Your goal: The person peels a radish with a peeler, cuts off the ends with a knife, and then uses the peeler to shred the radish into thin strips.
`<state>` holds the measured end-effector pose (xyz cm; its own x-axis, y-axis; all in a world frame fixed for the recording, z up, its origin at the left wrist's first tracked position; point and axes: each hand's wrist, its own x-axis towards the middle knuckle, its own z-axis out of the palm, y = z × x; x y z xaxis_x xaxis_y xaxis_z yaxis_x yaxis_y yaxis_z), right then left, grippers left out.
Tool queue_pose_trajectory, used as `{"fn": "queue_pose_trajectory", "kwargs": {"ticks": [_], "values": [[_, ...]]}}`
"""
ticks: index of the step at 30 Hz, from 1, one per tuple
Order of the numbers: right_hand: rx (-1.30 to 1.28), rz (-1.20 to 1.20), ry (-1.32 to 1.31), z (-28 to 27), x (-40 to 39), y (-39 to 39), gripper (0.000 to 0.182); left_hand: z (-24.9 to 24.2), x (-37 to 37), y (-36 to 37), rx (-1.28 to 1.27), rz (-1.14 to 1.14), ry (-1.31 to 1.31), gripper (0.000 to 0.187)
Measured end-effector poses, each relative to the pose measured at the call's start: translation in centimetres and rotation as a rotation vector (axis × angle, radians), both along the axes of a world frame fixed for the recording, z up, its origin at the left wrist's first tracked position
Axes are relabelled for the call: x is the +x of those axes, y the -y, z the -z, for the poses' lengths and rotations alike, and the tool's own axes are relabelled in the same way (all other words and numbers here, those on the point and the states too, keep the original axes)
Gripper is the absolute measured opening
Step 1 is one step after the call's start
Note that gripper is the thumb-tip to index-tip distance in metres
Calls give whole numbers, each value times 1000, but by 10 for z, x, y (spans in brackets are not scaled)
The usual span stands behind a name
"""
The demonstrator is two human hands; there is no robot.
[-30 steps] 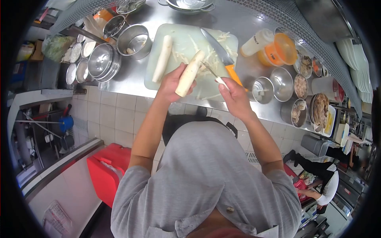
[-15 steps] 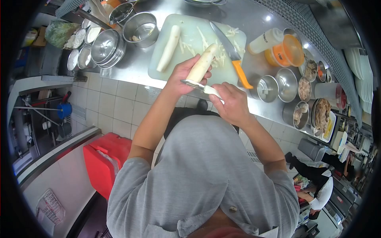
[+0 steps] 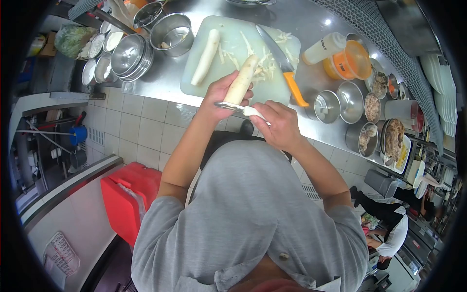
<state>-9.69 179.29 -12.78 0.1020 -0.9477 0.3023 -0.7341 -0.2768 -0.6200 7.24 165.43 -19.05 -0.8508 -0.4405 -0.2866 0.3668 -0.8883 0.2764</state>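
My left hand (image 3: 220, 96) is wrapped round the lower part of a long white root vegetable (image 3: 242, 80), which tilts up over the near edge of the cutting board (image 3: 192, 53). In my right hand (image 3: 279, 121) is the white handle of a peeler (image 3: 232, 106), its metal blade across the vegetable's lower end. A second white root (image 3: 206, 57) lies on the board's left side. Pale peel strips (image 3: 265, 65) are scattered on the board. A knife with an orange handle (image 3: 295, 89) rests across the board's right side, its blade pointing away.
Left of the board stand a metal pot (image 3: 171, 35) and stacked metal bowls (image 3: 129, 56). To the right are a bottle (image 3: 324, 47), an orange container (image 3: 349, 61) and several metal bowls with food. A red bin (image 3: 127, 199) is on the floor; another person (image 3: 384, 214) is far right.
Both hands have shifted slightly left, and the peeler has moved slightly left and down at the vegetable's lower end. The vegetable is held a little more upright.
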Motion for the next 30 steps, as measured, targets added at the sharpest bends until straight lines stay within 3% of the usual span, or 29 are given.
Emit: {"fn": "queue_pose_trajectory", "kwargs": {"ticks": [4,7,10,13,16,23,30], "values": [[-30,71,44,19,-12,11,23,-7,10,-7,35,39,-48,43],[287,348,2,59,-68,41,29,-11,18,-19,11,80,-48,45],[272,451,33,46,-86,47,35,-10,19,-21,-13,68,-90,46],[200,332,153,26,-60,27,31,-15,15,-13,-15,13,35,45],[214,247,257,13,-33,17,26,2,9,-4,-81,-54,168,56],[16,19,-74,7,-10,11,26,15,-12,17,-17,-36,95,60],[-2,-14,-100,9,-19,15,26,14,-15,18,-18,-4,43,57]]}}
